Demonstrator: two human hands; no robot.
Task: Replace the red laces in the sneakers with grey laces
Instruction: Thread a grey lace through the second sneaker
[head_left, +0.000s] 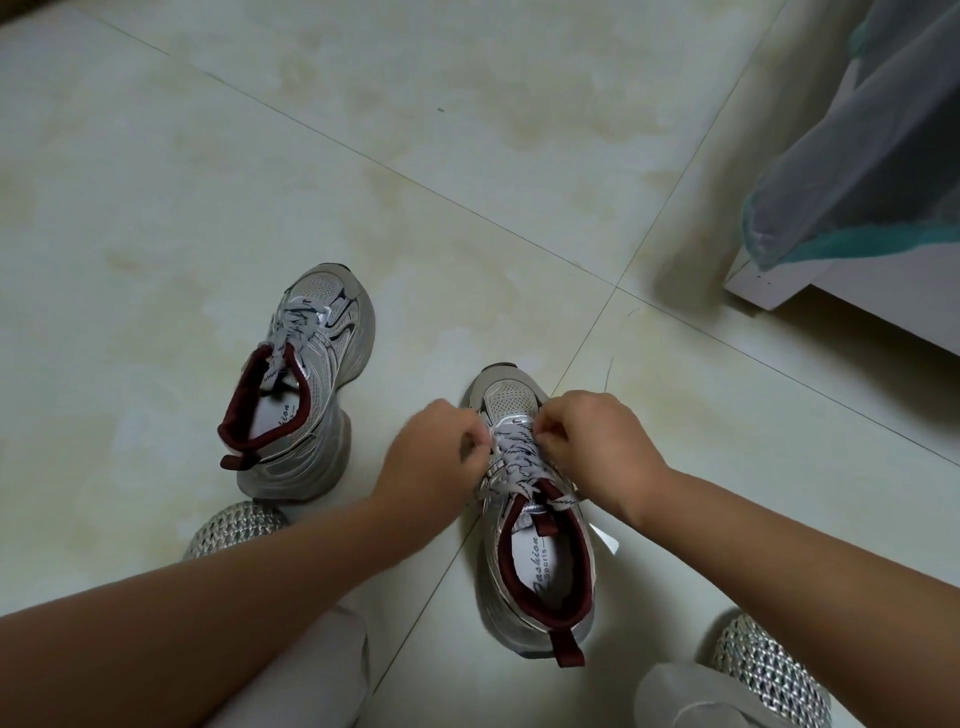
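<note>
Two grey-white sneakers with dark red collars stand on the tiled floor. The left sneaker (306, 384) stands apart, laced with a grey patterned lace (293, 325). The right sneaker (535, 540) is right in front of me, also threaded with a grey patterned lace (519, 462). My left hand (431, 452) pinches the lace at the sneaker's left side near the toe end. My right hand (592, 441) pinches it on the right side. No red lace is in view.
My two feet in silver woven slippers (234, 527) (769, 670) flank the near sneaker. A white furniture base (763, 283) with grey-teal fabric (857, 171) draped over it stands at the upper right. A small white tag (608, 540) lies beside the right sneaker.
</note>
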